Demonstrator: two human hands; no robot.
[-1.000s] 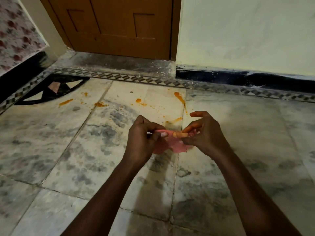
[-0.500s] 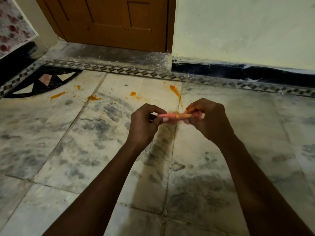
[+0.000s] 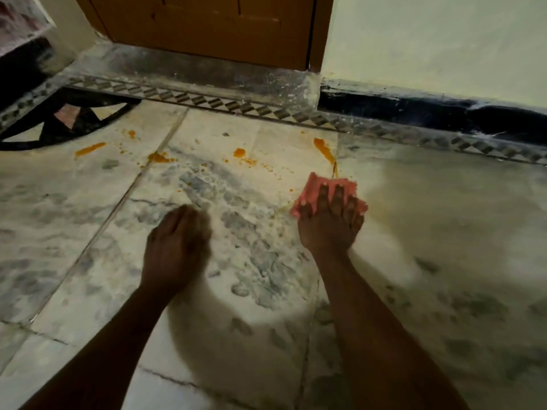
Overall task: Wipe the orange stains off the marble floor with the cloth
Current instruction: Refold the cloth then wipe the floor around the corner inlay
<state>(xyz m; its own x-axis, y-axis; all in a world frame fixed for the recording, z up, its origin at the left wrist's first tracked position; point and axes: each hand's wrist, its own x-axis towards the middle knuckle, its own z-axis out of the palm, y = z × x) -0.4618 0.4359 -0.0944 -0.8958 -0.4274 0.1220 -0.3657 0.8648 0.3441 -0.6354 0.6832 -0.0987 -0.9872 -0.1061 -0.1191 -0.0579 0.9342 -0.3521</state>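
Observation:
A pink cloth (image 3: pixel 318 186) lies flat on the marble floor (image 3: pixel 444 232), pressed down under the spread fingers of my right hand (image 3: pixel 330 220). Just beyond it an orange streak (image 3: pixel 324 149) runs along a tile joint. More orange stains sit further left: a blob (image 3: pixel 239 152), a smear (image 3: pixel 159 157) and a long dash (image 3: pixel 88 149), with small specks around them. My left hand (image 3: pixel 177 241) hovers blurred over the floor to the left of the cloth, fingers curled, holding nothing.
A brown wooden door (image 3: pixel 207 25) and its grey threshold stand straight ahead. A patterned border strip (image 3: pixel 266 109) runs along the wall. A black skirting (image 3: pixel 414 110) lines the pale wall at right. A dark inlay (image 3: pixel 59 122) marks the floor at far left.
Both hands held the folded cloth in the air before. Now the left hand has let go and moved down left, and the right hand has pressed the cloth onto the floor.

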